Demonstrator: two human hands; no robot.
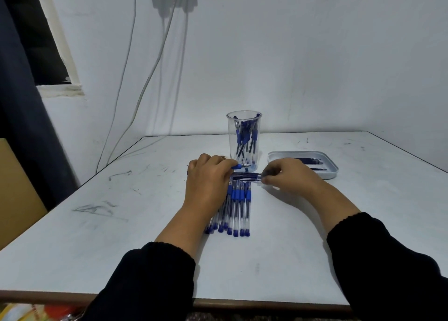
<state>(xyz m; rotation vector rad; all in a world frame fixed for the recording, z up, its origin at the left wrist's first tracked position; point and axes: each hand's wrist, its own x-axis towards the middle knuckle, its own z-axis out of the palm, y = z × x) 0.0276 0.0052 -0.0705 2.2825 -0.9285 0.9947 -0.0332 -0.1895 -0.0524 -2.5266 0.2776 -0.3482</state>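
While palm-down, right hand (284, 177) on pen (246, 175).

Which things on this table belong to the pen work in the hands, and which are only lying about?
Belonging to the work:
- left hand, holding a blue-grip pen piece
- right hand, pinching a clear pen barrel
- row of pens
- cup of pen parts
- tray of refills

Lying about:
- wall cables
- cardboard
- dark curtain
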